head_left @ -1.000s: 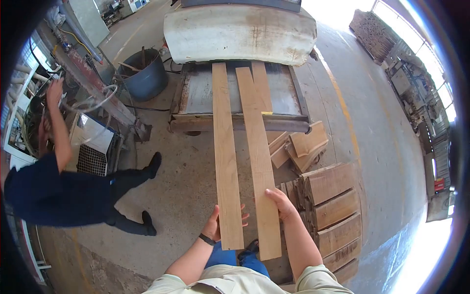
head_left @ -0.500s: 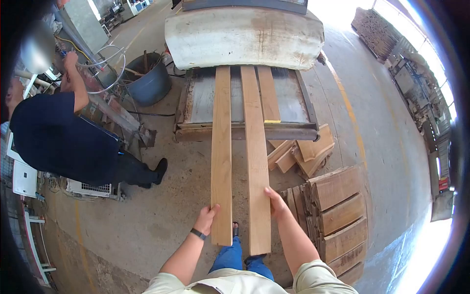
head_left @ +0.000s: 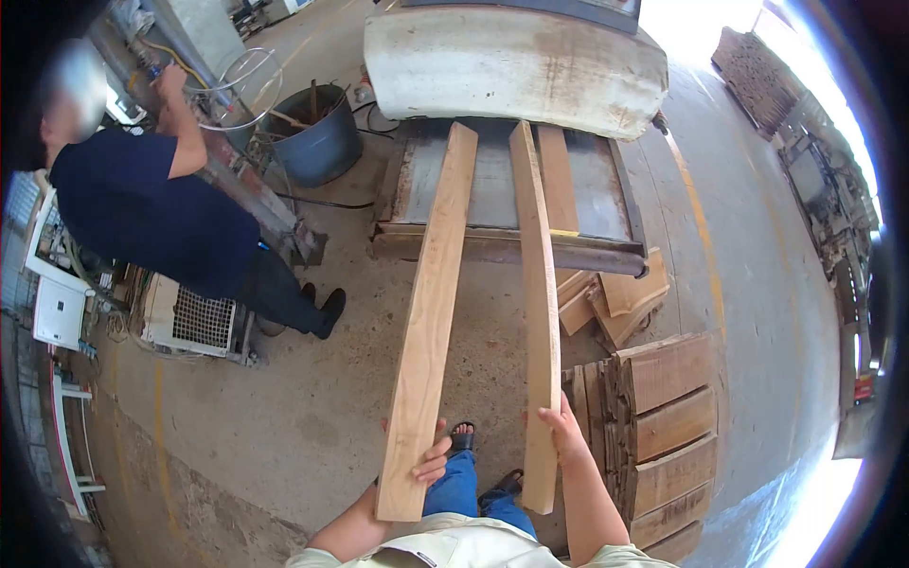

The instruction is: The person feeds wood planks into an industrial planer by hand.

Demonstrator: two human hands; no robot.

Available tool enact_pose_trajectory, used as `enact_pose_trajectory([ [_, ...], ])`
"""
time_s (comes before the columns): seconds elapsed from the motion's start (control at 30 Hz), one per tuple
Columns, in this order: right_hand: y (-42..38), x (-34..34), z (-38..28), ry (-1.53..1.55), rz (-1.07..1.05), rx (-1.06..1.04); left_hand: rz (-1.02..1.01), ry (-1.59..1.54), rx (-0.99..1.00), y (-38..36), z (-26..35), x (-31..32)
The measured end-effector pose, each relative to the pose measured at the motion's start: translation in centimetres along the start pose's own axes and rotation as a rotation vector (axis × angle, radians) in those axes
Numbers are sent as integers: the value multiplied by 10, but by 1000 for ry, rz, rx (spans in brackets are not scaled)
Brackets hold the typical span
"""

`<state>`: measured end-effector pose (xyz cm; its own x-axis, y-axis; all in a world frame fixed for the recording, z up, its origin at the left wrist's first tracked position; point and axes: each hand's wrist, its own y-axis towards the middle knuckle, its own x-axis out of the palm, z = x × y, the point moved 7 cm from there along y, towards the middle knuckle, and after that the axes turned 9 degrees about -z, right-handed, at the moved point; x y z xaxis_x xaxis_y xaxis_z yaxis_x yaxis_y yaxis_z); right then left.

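My left hand [head_left: 433,461] is wrapped around the near part of a long wooden plank [head_left: 428,331], its fingers showing on the right edge. A second plank [head_left: 540,284], turned more onto its narrow edge, is gripped by my right hand [head_left: 565,432] at its right side. Both planks point away from me, their far ends over the metal bed [head_left: 492,180] of a machine, just in front of its white hood [head_left: 516,76]. On that bed lies a shorter board [head_left: 557,180] with a yellow near end, its far end under the hood.
A stack of boards [head_left: 672,407] stands at my right, with loose wood pieces [head_left: 620,303] beside the machine. Left of the machine is a blue-grey bin [head_left: 317,142] holding scraps. A person in dark clothes [head_left: 156,204] stands at the left, reaching toward some equipment.
Both planks have come back toward me, their far ends out from under the hood. They have also tilted and spread apart. My left hand has shifted its hold around its plank.
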<state>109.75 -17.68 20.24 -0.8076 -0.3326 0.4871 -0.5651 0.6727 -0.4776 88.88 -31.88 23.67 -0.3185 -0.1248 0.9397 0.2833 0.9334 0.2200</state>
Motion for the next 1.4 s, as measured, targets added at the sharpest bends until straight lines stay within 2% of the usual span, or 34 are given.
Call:
enact_pose_trajectory([
  [0.03, 1, -5, 1, -207, 95, -61, -31, 22, 59, 6, 1, 9],
  [0.07, 3, -10, 2, -413, 190, -124, 114, 84, 113, 4, 5, 7],
  [0.1, 8, -28, 13, -686, 318, -74, 259, 145, 163, 0, 11, 5],
  [0.13, 6, -18, 4, -836, 366, -29, 403, 205, 211, -7, 18, 1],
  [0.17, 3, 2, -13, -986, 415, 21, 364, 201, 200, -11, 25, -9],
  [0.23, 4, 21, -23, -1230, 490, 77, 589, 449, 89, -28, 38, -18],
  [0.27, 8, 25, -24, -1235, 481, 59, 694, 577, 24, -33, 47, -24],
  [0.37, 20, 32, -23, -1192, 449, 38, 855, 749, 73, -52, 74, -58],
  [0.47, 34, 42, -24, -1077, 359, 89, 889, 953, 147, -47, 96, -64],
  [0.5, 47, 31, -15, -1060, 375, -66, 891, 982, 184, -43, 100, -66],
  [0.6, 101, -1, 1, -663, 235, -318, 911, 1103, 268, -8, 129, -72],
  [0.67, 133, -5, -20, -789, 283, -386, 972, 1220, 277, 24, 162, -82],
  [0.73, 169, -8, -46, -615, 290, -96, 977, 1379, 217, 65, 205, -91],
  [0.8, 192, 1, -78, -523, 277, -262, 705, 1886, 305, 122, 221, -56],
  [0.83, 195, 3, -89, -480, 270, -345, 713, 2145, 290, 129, 214, -36],
  [0.9, 167, 23, -101, -997, 321, -481, 700, 2665, 248, 145, 188, 21],
  [0.93, 150, 41, -105, -1259, 338, -549, 670, 2805, 115, 147, 177, 23],
  [1.0, 112, 77, -84, -1495, 370, -304, 597, 3069, -178, 131, 143, 14],
  [1.07, 92, 97, -50, -1587, 365, -149, 676, 3119, -467, 125, 128, 5],
  [1.1, 91, 95, -42, -1531, 372, -152, 715, 3138, -606, 126, 127, 0],
  [1.17, 90, 88, -26, -1419, 386, -152, 733, 3129, -535, 131, 133, -8],
  [1.3, 60, 80, -26, -1441, 386, -211, 698, 3197, -328, 171, 158, -23],
  [1.4, 27, 63, -18, -1445, 357, -190, 779, 3196, -365, 190, 167, -24],
])
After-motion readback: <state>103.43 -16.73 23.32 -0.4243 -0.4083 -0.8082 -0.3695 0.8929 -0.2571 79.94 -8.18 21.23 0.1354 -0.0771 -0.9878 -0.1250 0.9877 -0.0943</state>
